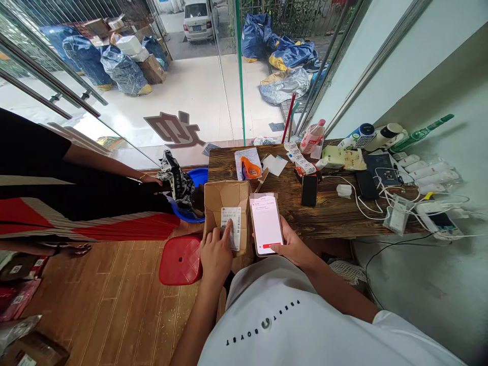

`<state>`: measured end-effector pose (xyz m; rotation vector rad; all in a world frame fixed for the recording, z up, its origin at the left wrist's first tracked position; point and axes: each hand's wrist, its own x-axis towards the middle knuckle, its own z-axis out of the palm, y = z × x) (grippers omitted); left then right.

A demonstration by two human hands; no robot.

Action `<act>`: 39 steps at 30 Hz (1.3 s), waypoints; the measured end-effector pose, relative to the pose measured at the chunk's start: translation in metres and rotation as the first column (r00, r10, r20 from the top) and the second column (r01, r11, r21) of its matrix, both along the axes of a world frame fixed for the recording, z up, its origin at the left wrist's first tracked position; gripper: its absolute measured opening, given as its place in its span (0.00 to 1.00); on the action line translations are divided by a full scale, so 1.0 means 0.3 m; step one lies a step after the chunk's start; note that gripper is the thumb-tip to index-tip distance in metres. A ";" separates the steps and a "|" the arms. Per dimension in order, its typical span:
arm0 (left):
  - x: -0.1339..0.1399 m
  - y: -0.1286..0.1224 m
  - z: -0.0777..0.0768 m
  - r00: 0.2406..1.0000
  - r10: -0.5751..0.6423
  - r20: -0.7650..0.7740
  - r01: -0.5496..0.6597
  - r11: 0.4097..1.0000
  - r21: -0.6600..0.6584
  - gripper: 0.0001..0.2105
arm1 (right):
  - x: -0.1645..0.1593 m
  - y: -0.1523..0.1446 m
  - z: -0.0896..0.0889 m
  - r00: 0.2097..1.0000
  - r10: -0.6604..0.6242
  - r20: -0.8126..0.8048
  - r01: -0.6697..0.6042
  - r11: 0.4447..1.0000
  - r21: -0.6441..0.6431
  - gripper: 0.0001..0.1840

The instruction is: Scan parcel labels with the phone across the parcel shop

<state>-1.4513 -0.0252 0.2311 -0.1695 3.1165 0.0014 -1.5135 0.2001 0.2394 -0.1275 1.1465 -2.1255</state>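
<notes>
A brown cardboard box [226, 192] with a printed white shipping label [235, 235] is in front of my body, at the near table edge. My left hand [217, 254] lies against it, the index finger stretched onto the label and the other fingers bent more; its thumb is hidden. Right beside the box, my right hand [293, 246] grips a smartphone [266, 223], its lit screen facing up. The thumb rests over the lower screen, near a red bar.
On the wooden table [335, 218] are an orange tape cutter [250, 168], a dark phone [309, 190], a label strip [301, 158], bottles and tangled cables. At left, another person's hand [151, 183] holds a black-and-white bag [175, 180] over a blue basin [200, 177]. A red stool [180, 260] stands below.
</notes>
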 end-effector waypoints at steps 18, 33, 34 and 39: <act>0.006 0.002 0.010 0.999 0.033 -0.034 -0.029 0.994 0.103 0.26 | -0.003 0.007 0.017 0.999 -0.010 -0.039 0.011 1.000 0.011 0.49; -0.262 0.121 0.119 0.971 0.202 0.126 -0.154 0.131 0.979 0.24 | 0.015 -0.011 0.018 0.996 -0.084 -0.041 0.082 0.995 -0.049 0.28; -0.260 0.120 0.120 0.972 0.200 0.121 -0.149 0.132 0.980 0.24 | 0.017 -0.013 0.019 0.995 -0.091 -0.047 0.089 0.994 -0.060 0.27; -0.242 0.115 0.122 0.963 0.244 0.109 -0.109 -0.017 0.994 0.17 | 0.024 -0.026 0.027 0.994 -0.107 -0.026 0.104 0.989 -0.101 0.26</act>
